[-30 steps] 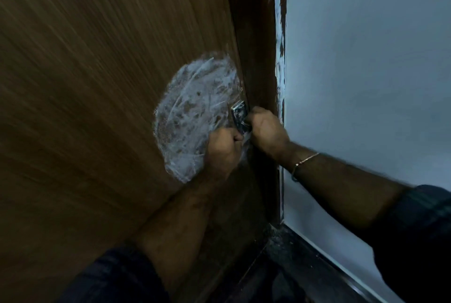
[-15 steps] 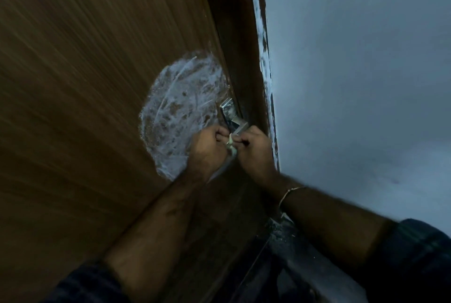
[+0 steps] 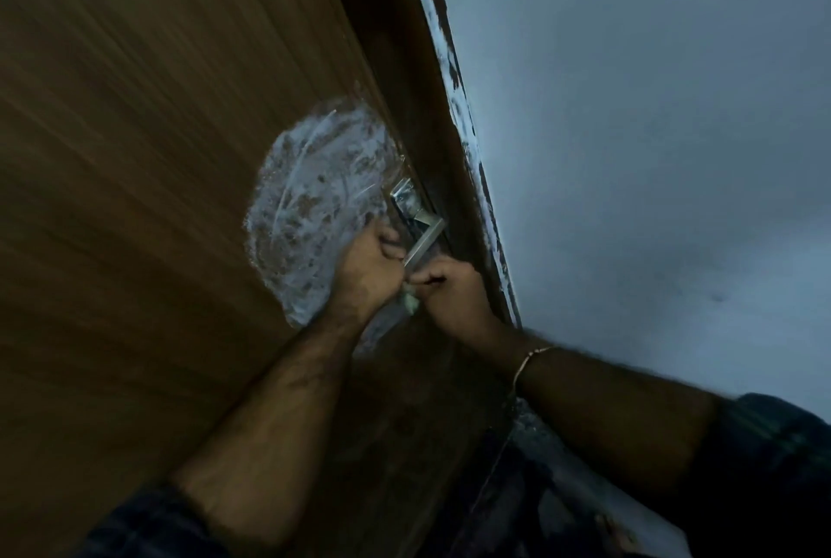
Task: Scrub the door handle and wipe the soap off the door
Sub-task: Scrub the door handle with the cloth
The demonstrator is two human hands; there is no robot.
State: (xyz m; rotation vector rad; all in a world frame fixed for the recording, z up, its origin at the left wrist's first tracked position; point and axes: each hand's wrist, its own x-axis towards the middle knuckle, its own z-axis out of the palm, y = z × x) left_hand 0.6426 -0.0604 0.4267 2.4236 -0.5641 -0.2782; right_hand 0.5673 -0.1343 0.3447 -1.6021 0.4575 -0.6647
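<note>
Closest to me are two bare forearms with dark sleeves [image 3: 764, 467] pushed up; there's a thin gold-coloured bracelet [image 3: 530, 357] on the right wrist; both arms reach up to the door handle.

The left hand [image 3: 366, 272] is curled into a fist right against the free end of the handle; the right hand [image 3: 452, 292] is curled too, fingers pinching a small pale scrap [image 3: 410, 299] of something that pokes out between the two fists; could be a sponge or cloth, honestly can't tell; the left hand's fingers seem to be on it as well, but it's too murky to be sure.

The door handle [image 3: 425, 238] is a squared, brushed-metal lever, running from a shiny plate down to where the knuckles meet; so it sits just above and between both hands, touching them at its lower end.

Behind that, the door [image 3: 157, 153] is smooth brown wood-grain; a roundish patch of white soap [image 3: 314, 211] smears across it just left of the handle, streaky and blotchy with brown showing through; the left hand overlaps its lower right edge.

Further right is the darker door frame [image 3: 431, 130] with flaky white paint along its edge, then a plain bluish-grey wall [image 3: 652, 130].
</note>
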